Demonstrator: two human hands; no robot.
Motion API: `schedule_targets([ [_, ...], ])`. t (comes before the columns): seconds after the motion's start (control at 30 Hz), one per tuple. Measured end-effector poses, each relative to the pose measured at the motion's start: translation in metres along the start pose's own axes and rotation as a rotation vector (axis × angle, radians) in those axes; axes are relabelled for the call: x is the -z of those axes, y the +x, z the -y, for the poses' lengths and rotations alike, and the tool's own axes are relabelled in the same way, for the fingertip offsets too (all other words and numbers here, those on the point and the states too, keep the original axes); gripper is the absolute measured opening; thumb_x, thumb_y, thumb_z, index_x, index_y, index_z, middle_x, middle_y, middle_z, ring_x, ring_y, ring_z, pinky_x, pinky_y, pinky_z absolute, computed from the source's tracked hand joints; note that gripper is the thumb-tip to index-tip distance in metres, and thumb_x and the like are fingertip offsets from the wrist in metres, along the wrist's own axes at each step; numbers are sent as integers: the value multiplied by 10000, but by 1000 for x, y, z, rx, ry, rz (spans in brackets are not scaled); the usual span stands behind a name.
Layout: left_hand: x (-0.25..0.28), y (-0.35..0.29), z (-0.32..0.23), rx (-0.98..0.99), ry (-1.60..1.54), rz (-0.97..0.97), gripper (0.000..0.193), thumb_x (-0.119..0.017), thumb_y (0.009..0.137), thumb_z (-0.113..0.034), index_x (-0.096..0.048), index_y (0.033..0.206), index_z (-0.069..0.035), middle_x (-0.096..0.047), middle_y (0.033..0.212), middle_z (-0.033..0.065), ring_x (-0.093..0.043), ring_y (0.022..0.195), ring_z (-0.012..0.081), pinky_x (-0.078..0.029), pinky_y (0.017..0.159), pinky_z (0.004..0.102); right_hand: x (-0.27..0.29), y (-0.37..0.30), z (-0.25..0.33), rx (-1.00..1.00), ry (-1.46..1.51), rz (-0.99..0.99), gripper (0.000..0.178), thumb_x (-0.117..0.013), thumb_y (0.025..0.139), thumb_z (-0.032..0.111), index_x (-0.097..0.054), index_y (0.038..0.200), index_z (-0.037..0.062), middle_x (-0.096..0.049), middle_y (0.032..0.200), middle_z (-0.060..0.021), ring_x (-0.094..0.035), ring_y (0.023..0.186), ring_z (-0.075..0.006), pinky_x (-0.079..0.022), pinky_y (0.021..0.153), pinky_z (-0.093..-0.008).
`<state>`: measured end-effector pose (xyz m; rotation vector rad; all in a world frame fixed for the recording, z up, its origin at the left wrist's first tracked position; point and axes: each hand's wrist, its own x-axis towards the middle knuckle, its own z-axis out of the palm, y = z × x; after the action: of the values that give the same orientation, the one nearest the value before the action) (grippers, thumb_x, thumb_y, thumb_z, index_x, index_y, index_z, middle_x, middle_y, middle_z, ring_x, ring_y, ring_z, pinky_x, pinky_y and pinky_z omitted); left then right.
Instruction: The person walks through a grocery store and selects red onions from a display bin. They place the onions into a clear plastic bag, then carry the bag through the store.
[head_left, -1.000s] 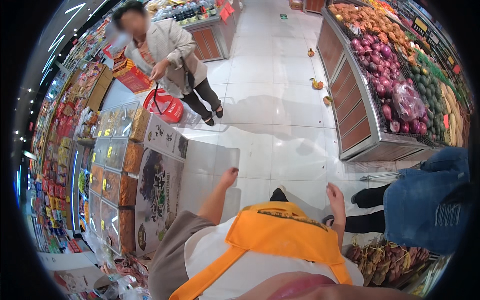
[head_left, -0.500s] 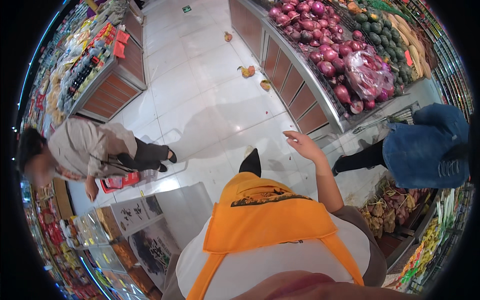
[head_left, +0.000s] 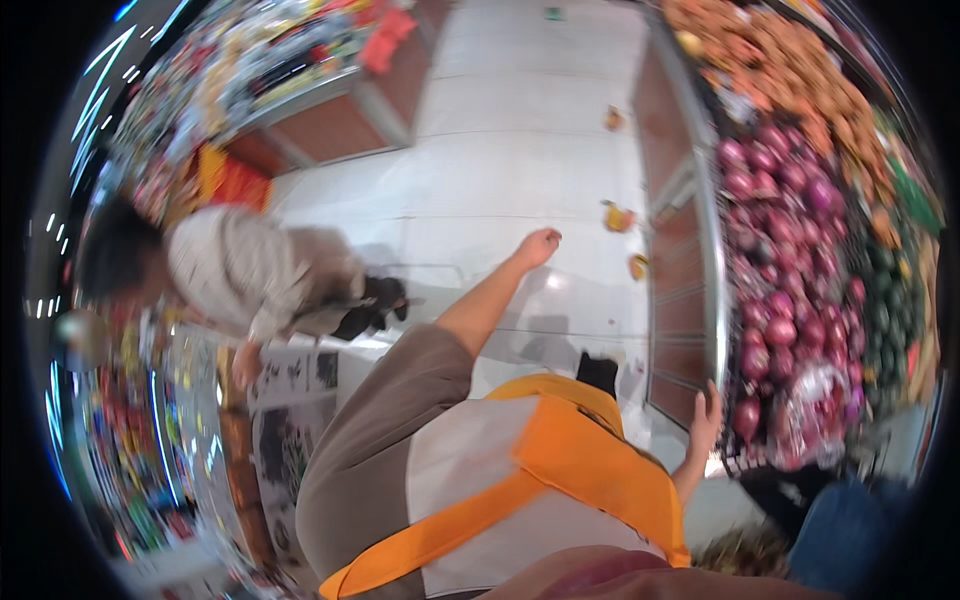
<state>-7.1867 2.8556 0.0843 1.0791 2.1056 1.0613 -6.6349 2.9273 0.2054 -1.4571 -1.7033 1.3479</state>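
My left hand (head_left: 540, 247) is stretched forward over the aisle floor, its fingers curled in, with nothing visible in them. My right hand (head_left: 706, 418) is beside the metal edge (head_left: 716, 290) of the vegetable stand, fingers extended and holding nothing; whether it touches the edge I cannot tell. Just right of that hand, red onions (head_left: 781, 322) are heaped in the stand, and a clear plastic bag (head_left: 808, 412) lies at their near end. An orange apron (head_left: 590, 462) covers my front.
A person in a light shirt (head_left: 235, 262) is at the left, near a goods display (head_left: 290, 75). Carrots (head_left: 790, 60) and dark green squash (head_left: 892, 310) lie beyond the onions. Vegetable scraps (head_left: 618, 217) litter the tiled floor (head_left: 500, 170). Someone in denim (head_left: 850, 535) is at lower right.
The view has turned, bringing the onion stand to my right side. My left arm has come into view, reaching forward. My right hand now sits by the stand's edge. The person in denim is lower right.
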Motion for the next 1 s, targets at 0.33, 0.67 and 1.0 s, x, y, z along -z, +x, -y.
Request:
schedule_targets([
  [0.33,-148,85,-237,-174,-168,626,284,-585,1004,-96,-634,1275,-26,-675,1165,65,-659,1002,135,-510,901,293,30,146,48,60,150,-92,419,-661,987,176,-580,1380,51,-508,1445,-134,-621,1198,-238,-505,1008,-352],
  [0.67,-296,188,-398,-937,180,800,531,-665,860,-73,-564,1380,-108,-573,1352,182,-565,1247,367,-469,1036,429,46,191,80,-131,168,-153,410,-646,1010,132,-570,1404,50,-652,1212,-73,-608,1102,-140,-496,950,-305],
  [1.0,-469,259,-431,-1671,759,777,493,-544,931,-142,-557,1389,-325,-516,1427,180,-502,1323,366,-492,995,427,40,205,109,-365,313,-656,394,-636,1018,116,-570,1393,17,-675,1194,-47,-618,1073,-113,-505,936,-277],
])
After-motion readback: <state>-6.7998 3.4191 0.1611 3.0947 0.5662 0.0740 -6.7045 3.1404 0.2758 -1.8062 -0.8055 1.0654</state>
